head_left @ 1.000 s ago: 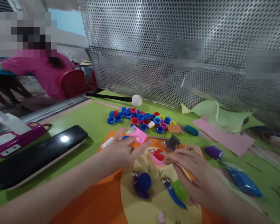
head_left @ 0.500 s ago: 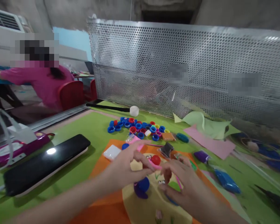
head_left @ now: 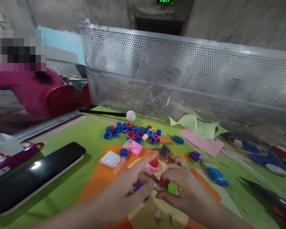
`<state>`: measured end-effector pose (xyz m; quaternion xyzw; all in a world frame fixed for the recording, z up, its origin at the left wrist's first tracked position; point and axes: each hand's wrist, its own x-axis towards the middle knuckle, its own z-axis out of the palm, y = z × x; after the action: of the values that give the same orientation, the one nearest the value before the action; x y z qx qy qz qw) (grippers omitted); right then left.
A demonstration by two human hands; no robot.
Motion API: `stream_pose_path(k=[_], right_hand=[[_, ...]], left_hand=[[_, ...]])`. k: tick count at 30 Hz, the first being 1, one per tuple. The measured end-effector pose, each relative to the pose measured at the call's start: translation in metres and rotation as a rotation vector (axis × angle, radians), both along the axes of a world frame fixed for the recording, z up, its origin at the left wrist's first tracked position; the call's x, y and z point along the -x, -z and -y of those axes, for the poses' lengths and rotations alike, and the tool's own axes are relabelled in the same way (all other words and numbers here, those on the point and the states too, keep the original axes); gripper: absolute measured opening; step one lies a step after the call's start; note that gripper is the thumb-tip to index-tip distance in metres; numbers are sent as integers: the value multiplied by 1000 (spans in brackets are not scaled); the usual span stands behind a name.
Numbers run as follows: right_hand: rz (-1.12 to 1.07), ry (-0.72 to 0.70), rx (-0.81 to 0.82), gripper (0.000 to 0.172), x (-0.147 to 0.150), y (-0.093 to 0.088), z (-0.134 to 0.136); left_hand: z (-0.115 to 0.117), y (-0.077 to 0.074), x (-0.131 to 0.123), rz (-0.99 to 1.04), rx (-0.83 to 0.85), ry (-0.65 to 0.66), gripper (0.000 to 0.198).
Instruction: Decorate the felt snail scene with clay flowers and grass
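Observation:
My left hand hovers over a cream round piece on an orange sheet, its fingers bent and thumb and fingertips close together. Touching or nearly touching it at the fingertips, my right hand is curled; anything between the fingers is too small to make out. A light green piece shows beside the right fingers. Dark blue pieces are partly hidden under the left hand. Behind the hands lies a red ball on a pink piece. A small pink flower is on the cream surface.
Bottle caps are heaped behind the sheet, near clay packets. A black lamp-like bar lies left, a glue gun right. A perforated metal screen stands behind; a person in pink sits at left.
My hands have come closer together, fingertips now meeting over the cream piece. The camera view has shifted a little to the right.

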<state>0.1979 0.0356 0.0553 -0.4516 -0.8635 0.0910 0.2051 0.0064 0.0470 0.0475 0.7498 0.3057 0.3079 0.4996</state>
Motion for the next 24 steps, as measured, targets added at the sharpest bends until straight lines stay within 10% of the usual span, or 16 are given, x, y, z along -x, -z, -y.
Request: stream_pose_path(k=[24], right_hand=[[-67, 149, -22, 19, 23, -10, -7]], left_hand=[[7, -1, 1, 51, 86, -143, 52]])
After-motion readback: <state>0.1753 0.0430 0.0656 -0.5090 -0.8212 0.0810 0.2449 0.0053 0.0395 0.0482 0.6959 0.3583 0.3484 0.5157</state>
